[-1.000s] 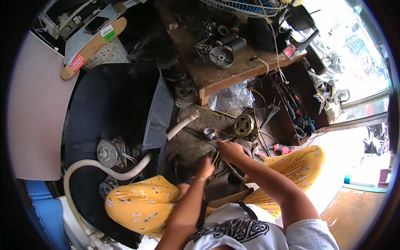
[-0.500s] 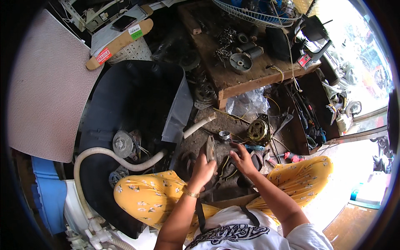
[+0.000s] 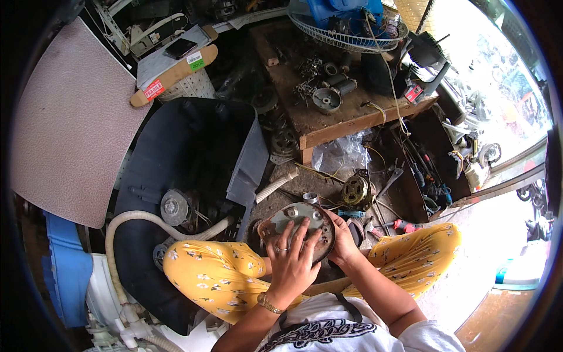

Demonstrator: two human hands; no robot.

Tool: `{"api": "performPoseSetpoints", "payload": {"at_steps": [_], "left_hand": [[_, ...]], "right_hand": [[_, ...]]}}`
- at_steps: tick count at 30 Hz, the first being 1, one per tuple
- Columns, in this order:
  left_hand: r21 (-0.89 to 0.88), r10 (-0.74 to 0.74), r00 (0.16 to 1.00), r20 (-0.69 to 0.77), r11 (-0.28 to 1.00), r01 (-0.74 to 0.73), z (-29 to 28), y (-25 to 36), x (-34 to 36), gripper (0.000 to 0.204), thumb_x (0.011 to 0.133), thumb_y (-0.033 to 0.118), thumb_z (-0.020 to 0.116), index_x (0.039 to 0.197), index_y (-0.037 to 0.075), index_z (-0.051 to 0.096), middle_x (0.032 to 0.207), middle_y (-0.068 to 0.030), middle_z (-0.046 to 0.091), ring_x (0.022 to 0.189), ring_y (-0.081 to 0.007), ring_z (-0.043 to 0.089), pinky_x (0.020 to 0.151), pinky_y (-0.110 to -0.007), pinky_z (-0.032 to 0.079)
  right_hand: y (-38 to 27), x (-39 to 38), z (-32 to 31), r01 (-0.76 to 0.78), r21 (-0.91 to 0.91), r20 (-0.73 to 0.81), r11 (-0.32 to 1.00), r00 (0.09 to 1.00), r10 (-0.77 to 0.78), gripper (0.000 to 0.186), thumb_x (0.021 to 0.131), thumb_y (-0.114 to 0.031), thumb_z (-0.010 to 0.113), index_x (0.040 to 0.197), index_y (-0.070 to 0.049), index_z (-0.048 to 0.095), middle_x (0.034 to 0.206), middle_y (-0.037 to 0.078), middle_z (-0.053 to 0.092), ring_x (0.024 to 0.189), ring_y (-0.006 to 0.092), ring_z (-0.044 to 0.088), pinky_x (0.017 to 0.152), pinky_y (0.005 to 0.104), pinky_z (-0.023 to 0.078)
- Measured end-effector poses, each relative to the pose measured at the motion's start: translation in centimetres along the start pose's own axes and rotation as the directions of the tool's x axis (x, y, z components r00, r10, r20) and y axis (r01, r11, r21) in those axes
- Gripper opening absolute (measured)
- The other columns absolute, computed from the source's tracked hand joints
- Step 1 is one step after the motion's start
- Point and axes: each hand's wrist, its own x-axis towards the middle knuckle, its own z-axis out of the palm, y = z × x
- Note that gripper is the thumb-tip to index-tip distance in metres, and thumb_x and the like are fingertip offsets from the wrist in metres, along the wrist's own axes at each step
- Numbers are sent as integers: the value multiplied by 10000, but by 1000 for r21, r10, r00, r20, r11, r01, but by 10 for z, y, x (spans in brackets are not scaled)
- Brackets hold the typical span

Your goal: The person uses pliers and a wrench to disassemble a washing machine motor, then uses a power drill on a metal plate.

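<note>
A round, worn metal disc (image 3: 305, 213) with bolt heads and small holes is held over my lap, its flat face turned up. My right hand (image 3: 342, 239) grips its right edge, thumb on the rim and the other fingers mostly hidden beneath. Across the lower left of the face, my left hand (image 3: 288, 256) lies with its fingers spread. Just beyond the disc are a small metal ring (image 3: 311, 198) and a motor with a brass-coloured coil (image 3: 355, 190) on the floor.
A dark plastic tub (image 3: 249, 155) with a ribbed hose (image 3: 132, 215) stands at left. Ahead, a wooden bench (image 3: 346, 130) bears motor parts and screws. A tool box (image 3: 415, 190) sits right of it, with red-handled pliers (image 3: 404, 226) nearby.
The disc, formerly edge-on in my left hand, now lies face up. My right hand has closed on its edge, and my left has spread over its face. The view has shifted slightly.
</note>
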Motion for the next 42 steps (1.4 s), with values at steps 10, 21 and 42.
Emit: {"api": "performPoseSetpoints", "payload": {"at_steps": [10,21,42], "left_hand": [[36,44,999,-4,998,-44,-18,9,-3,562,620,213,785,1158,196,622,1403,-47,452,1329,-307,350,1003,-529,254],[49,54,998,12,997,-55,-20,9,-3,578,622,218,786,1176,218,618,1406,-43,449,1331,-306,346,1000,-526,255],[-836,-532,666,524,-472,280,5,-84,-26,392,857,77,528,1248,68,498,1234,-118,559,1093,-306,593,852,-566,532]], "right_hand": [[-7,-10,14,-5,27,4,1000,1000,4,301,955,-142,536,1218,1,567,1153,128,647,1011,209,643,883,350,538],[-11,-11,16,-6,53,42,999,999,4,307,941,-150,566,1209,1,573,1161,131,644,1027,216,641,891,354,537],[93,11,-171,221,-460,381,-860,924,34,337,815,-261,574,1107,-99,619,1202,117,520,1147,326,454,893,570,368]]}}
